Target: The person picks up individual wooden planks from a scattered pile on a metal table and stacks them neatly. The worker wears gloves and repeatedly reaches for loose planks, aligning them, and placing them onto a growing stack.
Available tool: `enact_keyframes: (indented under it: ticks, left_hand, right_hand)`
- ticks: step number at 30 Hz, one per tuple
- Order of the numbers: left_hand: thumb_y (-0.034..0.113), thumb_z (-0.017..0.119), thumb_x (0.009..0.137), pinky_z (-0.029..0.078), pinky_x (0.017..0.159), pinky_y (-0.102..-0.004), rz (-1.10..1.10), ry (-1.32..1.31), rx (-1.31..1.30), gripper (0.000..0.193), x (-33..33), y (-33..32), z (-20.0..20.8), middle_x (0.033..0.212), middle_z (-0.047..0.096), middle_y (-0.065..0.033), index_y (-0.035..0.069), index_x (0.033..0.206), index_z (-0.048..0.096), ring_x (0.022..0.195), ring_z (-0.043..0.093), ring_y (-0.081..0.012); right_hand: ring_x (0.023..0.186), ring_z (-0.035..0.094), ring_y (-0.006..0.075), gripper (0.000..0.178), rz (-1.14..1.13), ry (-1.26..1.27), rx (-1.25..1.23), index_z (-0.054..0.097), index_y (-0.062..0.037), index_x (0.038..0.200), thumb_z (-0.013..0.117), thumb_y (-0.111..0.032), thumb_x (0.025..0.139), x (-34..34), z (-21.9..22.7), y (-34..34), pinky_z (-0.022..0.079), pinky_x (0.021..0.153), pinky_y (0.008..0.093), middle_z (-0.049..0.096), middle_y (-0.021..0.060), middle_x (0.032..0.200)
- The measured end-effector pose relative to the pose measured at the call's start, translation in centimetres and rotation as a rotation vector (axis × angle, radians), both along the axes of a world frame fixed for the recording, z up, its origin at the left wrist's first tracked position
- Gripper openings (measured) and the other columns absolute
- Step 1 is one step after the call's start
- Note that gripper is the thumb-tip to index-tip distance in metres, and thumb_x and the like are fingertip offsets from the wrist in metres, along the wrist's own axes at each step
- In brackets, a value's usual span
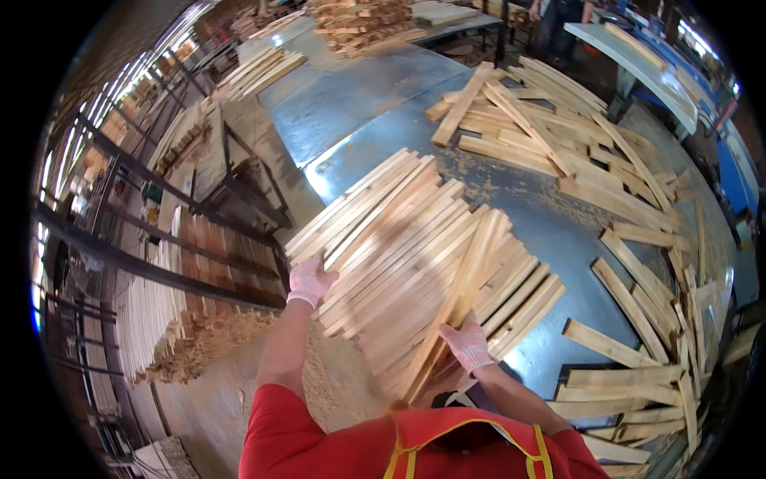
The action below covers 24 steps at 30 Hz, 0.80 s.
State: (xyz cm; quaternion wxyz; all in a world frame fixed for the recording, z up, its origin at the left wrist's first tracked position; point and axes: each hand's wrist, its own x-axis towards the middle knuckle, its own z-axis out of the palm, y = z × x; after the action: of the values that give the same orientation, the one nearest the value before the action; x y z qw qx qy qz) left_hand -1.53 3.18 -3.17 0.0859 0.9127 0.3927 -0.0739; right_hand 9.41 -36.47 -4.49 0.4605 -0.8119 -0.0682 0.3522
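A row of light wooden strips (399, 239) lies side by side on the metal-topped table, their ends uneven. My left hand (311, 281), in a pale pink work glove, rests against the left ends of the strips, its fingers fairly straight and partly hidden. A longer wooden strip (459, 291) lies slantwise over the row, its near end close to my body. My right hand (467, 345), gloved the same way, is closed around this slanting strip near its lower part. Loose strips (523, 311) sit just to the right of that hand.
Jumbled wooden strips (550, 136) spread over the table's far right, with more (630, 383) at the near right. Sawdust is scattered on the metal tabletop (351, 100). To the left stand a dark metal rail (152, 267) and stacked strips (215, 255). A person (558, 28) stands far off.
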Motion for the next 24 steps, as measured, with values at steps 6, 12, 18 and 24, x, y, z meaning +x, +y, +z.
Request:
enact_keyframes:
  ticks: [6,12,18,24]
  left_hand:
    - [0.052,0.072,0.094,0.049,0.113,-0.0391,-0.109,-0.374,-0.494,0.09,3.7,-14.0,-0.2,0.157,0.052,-0.0201,0.003,0.162,0.039,0.138,0.058,-0.027]
    - [0.052,0.071,0.093,0.053,0.105,-0.0467,-0.197,-0.113,-0.513,0.086,7.4,-24.9,1.9,0.139,0.065,-0.0244,0.003,0.158,0.044,0.126,0.065,-0.0404]
    - [0.046,0.067,0.095,0.057,0.091,-0.0507,-0.4,-0.049,-0.222,0.081,4.0,-21.6,3.9,0.114,0.073,-0.0214,0.006,0.16,0.039,0.104,0.071,-0.0401]
    - [0.038,0.065,0.096,0.057,0.088,-0.0492,-0.51,-0.067,-0.104,0.081,2.6,-20.4,0.3,0.116,0.072,-0.0182,0.005,0.163,0.032,0.103,0.071,-0.0384]
  right_hand:
    - [0.117,0.071,0.0416,0.091,-0.036,-0.025,0.074,0.033,-0.004,0.16,0.079,-0.032,0.087,-0.1,-2.5,1.0,0.056,0.098,0.0476,0.073,0.0269,0.121]
    - [0.116,0.067,0.0252,0.069,-0.09,0.063,0.43,0.048,-0.0022,0.153,0.076,-0.019,0.092,-1.1,-5.6,-8.1,0.055,0.097,0.0372,0.069,0.0171,0.133]
    - [0.069,0.062,0.0163,0.101,-0.407,0.179,-0.069,0.006,-0.0045,0.169,0.073,-0.026,0.097,-3.4,-3.6,-17.7,0.056,0.063,0.0316,0.068,0.0109,0.088]
    - [0.096,0.076,0.0343,0.137,-0.084,0.136,-0.327,-0.01,0.0185,0.159,0.077,-0.06,0.088,0.1,-5.8,-10.3,0.06,0.082,0.0407,0.075,0.0262,0.11]
